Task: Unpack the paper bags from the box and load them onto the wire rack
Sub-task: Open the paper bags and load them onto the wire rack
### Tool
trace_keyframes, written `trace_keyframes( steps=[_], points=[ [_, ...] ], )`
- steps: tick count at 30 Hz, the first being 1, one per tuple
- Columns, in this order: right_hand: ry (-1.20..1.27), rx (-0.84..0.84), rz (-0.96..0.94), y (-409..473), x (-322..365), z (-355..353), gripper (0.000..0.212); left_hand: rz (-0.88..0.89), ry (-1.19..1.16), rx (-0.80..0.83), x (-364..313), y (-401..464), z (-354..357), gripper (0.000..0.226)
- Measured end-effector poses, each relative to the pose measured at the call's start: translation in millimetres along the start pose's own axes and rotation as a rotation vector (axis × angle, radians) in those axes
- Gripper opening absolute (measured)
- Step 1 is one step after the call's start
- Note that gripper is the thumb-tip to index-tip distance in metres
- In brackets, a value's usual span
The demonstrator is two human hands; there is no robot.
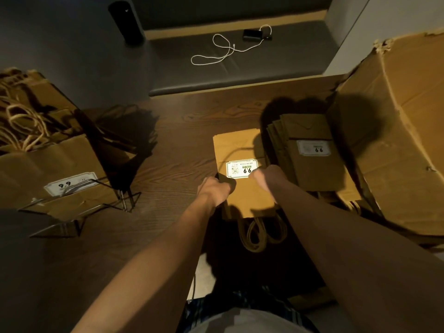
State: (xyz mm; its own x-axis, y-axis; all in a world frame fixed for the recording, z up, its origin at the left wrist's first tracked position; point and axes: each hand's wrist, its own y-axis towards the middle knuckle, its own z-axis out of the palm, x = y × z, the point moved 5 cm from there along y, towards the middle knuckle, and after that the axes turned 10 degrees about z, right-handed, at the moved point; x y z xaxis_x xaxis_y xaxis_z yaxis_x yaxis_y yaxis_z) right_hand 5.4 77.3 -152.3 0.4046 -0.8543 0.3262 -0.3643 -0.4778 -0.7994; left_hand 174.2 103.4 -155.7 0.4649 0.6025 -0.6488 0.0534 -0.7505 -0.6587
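A flat brown paper bag (pixel 236 150) with a white "9.9" label lies on the wooden table in front of me, its twine handles toward me. My left hand (pixel 215 189) grips its left edge and my right hand (pixel 266 177) grips its right side. A stack of the same bags (pixel 310 169) lies just to the right. The big cardboard box (pixel 403 131) stands at the far right. On the left, the wire rack (pixel 96 203) holds several upright bags (pixel 52 164) with twine handles.
Behind the table runs a grey bench seat (pixel 240 68) with a white cable (pixel 216 51), a small black device (pixel 252 34) and a black cylinder (pixel 126 21). Bare wood shows between the rack and the bag.
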Motion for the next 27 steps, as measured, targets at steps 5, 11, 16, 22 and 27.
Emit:
trace_keyframes(
  steps=[5,11,16,22,27],
  points=[
    [0.113,0.004,-0.150,-10,18,2,0.029,0.005,-0.013,0.017,11,11,-10,0.044],
    [-0.193,0.045,-0.427,-43,67,-3,0.032,0.109,0.159,-0.183,-9,-6,-49,0.067],
    [-0.944,-0.017,-0.695,-95,112,12,0.012,0.670,0.748,-0.243,-65,-28,-92,0.079],
    [-1.121,-0.340,-0.878,-132,163,52,0.010,0.503,0.572,-0.076,-52,-30,-134,0.018],
    [-0.467,-0.704,-1.078,-174,166,31,0.100,0.519,-0.167,-0.352,-21,-41,-195,0.015]
  ],
)
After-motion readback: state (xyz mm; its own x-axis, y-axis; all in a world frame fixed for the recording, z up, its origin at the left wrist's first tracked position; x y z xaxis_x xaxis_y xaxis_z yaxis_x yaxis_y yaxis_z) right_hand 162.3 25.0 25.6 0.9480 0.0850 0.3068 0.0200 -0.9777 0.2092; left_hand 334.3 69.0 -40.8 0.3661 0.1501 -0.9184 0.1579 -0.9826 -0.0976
